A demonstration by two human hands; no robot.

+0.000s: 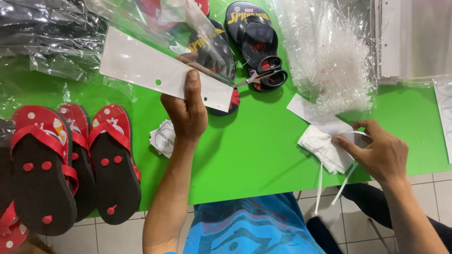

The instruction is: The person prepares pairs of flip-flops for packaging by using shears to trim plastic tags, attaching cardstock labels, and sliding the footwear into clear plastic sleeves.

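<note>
Head view: left hand (pixel 187 113) pinches white card header (pixel 160 70) of clear bag (pixel 155 23) mid-table. Right hand (pixel 379 150) fingers closed on white strips (pixel 325 146) at green table's (pixel 259 150) near edge; bare table between hands.

A: What's cut off around the green table (pixel 263 146)?

B: At its left edge, a red flip-flop (pixel 9 230) is cropped by the frame, and the dark bags (pixel 42 23) run out past the top. At the table's right, a sheet of round stickers (pixel 445 108) is sliced by the frame.

A: And hidden?

B: The clear bag (pixel 155 33) and its white card (pixel 141 66) cover most of a dark sandal (pixel 221 56). The left hand (pixel 186 110) hides its fingers behind the card; only the thumb shows. The scissors (pixel 266 75) hide their blade tips behind it too. The right hand (pixel 379 150) covers part of the white strips (pixel 325 146).

A: The sticker stack (pixel 164 138)?

B: Print too small to read.
</note>
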